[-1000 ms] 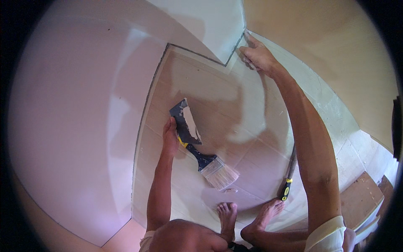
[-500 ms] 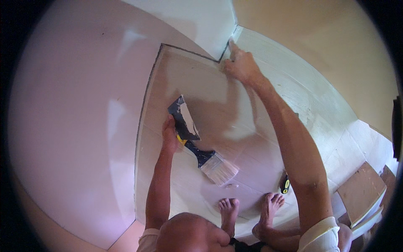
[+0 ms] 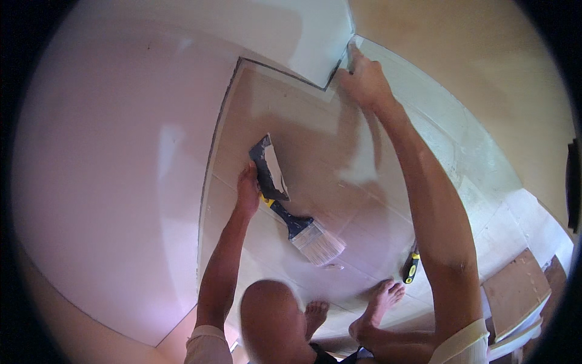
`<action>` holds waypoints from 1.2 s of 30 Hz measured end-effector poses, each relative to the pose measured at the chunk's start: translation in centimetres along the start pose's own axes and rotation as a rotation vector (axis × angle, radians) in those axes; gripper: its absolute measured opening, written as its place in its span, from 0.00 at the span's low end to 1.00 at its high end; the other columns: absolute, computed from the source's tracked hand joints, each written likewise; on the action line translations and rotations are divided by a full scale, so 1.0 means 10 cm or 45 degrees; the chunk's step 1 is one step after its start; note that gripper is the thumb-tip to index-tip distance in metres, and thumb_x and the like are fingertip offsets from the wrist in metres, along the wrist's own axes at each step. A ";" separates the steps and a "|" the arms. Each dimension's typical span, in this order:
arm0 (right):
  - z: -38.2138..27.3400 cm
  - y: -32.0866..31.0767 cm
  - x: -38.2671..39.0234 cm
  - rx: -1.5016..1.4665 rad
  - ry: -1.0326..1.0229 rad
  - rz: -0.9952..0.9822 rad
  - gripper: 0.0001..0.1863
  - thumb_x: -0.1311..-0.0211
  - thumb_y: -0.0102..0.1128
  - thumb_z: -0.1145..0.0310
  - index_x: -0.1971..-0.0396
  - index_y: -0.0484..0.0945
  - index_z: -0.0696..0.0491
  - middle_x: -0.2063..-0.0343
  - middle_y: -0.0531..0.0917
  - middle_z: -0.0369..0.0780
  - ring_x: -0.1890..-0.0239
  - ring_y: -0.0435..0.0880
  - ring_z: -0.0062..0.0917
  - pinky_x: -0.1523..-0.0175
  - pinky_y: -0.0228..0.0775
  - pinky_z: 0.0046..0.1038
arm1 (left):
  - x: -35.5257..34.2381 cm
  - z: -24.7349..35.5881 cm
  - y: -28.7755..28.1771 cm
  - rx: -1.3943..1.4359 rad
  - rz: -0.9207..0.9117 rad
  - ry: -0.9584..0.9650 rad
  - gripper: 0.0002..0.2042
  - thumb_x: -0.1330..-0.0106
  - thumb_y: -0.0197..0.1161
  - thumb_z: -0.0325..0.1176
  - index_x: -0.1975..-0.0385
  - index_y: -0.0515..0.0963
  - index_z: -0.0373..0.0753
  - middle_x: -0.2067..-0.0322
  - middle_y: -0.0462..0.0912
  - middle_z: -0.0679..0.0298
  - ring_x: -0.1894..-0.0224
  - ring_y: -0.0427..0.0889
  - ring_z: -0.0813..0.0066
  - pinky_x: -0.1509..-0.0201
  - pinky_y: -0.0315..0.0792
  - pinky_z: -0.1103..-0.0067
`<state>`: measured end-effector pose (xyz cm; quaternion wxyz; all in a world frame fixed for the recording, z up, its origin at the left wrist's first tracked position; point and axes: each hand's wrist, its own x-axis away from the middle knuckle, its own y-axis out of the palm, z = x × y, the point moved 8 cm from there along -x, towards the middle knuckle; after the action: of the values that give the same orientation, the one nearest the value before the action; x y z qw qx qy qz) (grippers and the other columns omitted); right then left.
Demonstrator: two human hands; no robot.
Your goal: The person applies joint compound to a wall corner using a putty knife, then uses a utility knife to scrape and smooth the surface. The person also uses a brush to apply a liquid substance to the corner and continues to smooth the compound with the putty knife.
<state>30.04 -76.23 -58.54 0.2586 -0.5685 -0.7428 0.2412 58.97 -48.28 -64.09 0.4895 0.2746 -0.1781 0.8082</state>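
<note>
My left hand (image 3: 247,188) is closed round a wide putty knife (image 3: 264,164), its dark blade streaked with white filler. Close by, a broad paintbrush (image 3: 316,241) with a dark and yellow handle and pale bristles appears to lie on the floor. The knife's lower edge overlaps the handle's end. My right hand (image 3: 367,79) reaches far forward, index finger stretched to the joint between the white wall (image 3: 309,45) and the floor, by the inner corner. Its other fingers are curled, with nothing visible in them. A dark gap (image 3: 285,74) runs along the wall's foot.
Pale floor tiles (image 3: 376,188) lie between a white wall (image 3: 115,151) at left and a beige surface (image 3: 461,73) at far right. A tool with a black and yellow handle (image 3: 411,267) lies near my right foot (image 3: 382,300). Brown boards (image 3: 515,294) stand at lower right.
My right hand has moved forward along the wall joint, toward the inner corner. The left hand with the putty knife has shifted slightly forward. My knee and feet have shifted.
</note>
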 end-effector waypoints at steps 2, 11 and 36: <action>-0.06 0.17 0.11 -0.004 0.085 -0.089 0.40 0.46 0.58 0.61 0.34 0.58 0.61 0.67 0.83 0.58 0.63 0.84 0.52 0.51 0.76 0.45 | -0.01 0.01 -0.12 -0.023 -0.011 -0.037 0.16 0.24 0.48 0.45 0.52 0.74 0.39 0.60 0.79 0.69 0.57 0.77 0.79 0.51 0.71 0.78; -0.22 0.23 0.47 -0.011 0.024 -0.001 0.31 0.46 0.58 0.60 0.41 0.70 0.57 0.76 0.82 0.53 0.70 0.85 0.46 0.58 0.78 0.41 | -0.11 0.00 -0.05 -0.022 -0.132 -0.009 0.18 0.24 0.47 0.44 0.45 0.72 0.38 0.48 0.76 0.65 0.45 0.72 0.73 0.36 0.63 0.72; -0.88 0.21 1.57 -0.407 -0.352 -0.460 0.36 0.58 0.50 0.84 0.42 0.77 0.48 0.59 0.71 0.43 0.61 0.74 0.32 0.55 0.70 0.31 | 0.31 0.66 0.56 -0.096 -0.272 -0.162 0.19 0.25 0.51 0.46 0.54 0.78 0.34 0.60 0.80 0.67 0.59 0.75 0.85 0.53 0.70 0.83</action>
<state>33.88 -59.95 -51.52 0.1007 -0.4219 -0.8891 0.1463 54.65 -52.35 -57.13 0.5705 0.3242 -0.2089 0.7251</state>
